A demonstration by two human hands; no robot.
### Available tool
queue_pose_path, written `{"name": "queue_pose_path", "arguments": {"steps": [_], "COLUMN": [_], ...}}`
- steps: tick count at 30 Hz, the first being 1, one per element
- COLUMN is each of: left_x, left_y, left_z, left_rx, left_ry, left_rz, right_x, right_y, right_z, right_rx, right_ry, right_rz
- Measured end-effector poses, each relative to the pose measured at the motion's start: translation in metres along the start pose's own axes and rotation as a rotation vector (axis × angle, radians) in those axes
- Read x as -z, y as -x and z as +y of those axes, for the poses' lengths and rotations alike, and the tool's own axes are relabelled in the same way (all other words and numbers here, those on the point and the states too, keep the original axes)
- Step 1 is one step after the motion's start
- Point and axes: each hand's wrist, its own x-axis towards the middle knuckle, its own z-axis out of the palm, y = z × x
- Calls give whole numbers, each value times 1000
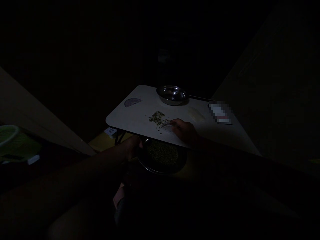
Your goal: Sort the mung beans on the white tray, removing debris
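In dim light, my left hand (133,146) grips the left rim of a wide metal bowl (160,172). This bowl sits low at the table's near edge and holds many small green beans (163,152). My right hand (183,129) rests on the white table (120,116), its fingers curled together. Whatever those fingertips may hold is hidden. Just left of them lies a loose patch of green beans (157,117), some scattered over a pale printed mark (167,126) on the tabletop.
A shiny steel bowl (172,96) stands at the table's far edge. To its right are a faint pale patch (196,114) and a blurred-out flat item (220,113). A fan-shaped print (132,102) marks the left side. A green basket (17,143) is at far left.
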Motion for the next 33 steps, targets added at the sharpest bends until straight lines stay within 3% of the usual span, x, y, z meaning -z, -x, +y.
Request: {"name": "queue_pose_path", "arguments": {"steps": [7,13,24,33], "left_x": [0,3,2,4], "left_y": [-2,-8,-2,-8], "left_z": [2,-1,1,0], "left_rx": [-28,-15,15,-48], "left_ry": [-90,-86,-87,-116], "left_rz": [57,-34,40,-8], "right_x": [1,0,0,-3], "right_y": [-1,-4,-2,0], "right_z": [0,-5,-1,-6], "right_rx": [4,56,10,11], "right_ry": [3,8,-24,-17], "right_rz": [24,-42,-6,-23]}}
